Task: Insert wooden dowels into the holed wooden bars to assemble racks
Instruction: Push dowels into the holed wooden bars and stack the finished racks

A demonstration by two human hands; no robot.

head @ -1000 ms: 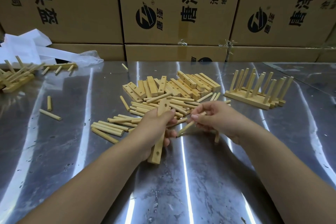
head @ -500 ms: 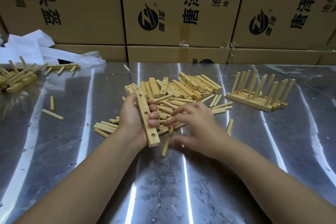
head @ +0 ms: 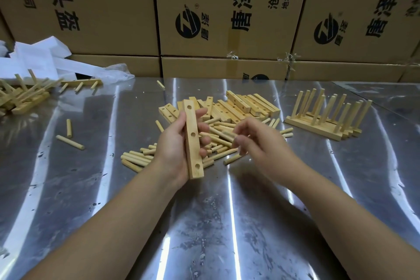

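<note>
Back of the room is closed off by stacked brown cardboard cartons (head: 109, 7), with tall ones sitting on a lower, flatter row (head: 200, 67). Each face carries black Chinese lettering and a round black logo (head: 187, 24), printed sideways. Clear strapping is knotted at the carton seams (head: 289, 57).

The work surface is a sheet-metal tabletop (head: 227, 223), scuffed and mottled, running right up to the cartons. Long white streaks of reflected light cross the metal from back to front. The light is warm and fairly dim.

In the rear left corner, crumpled white paper (head: 34, 57) and a clear plastic bag (head: 118, 73) lie against the cartons.
</note>
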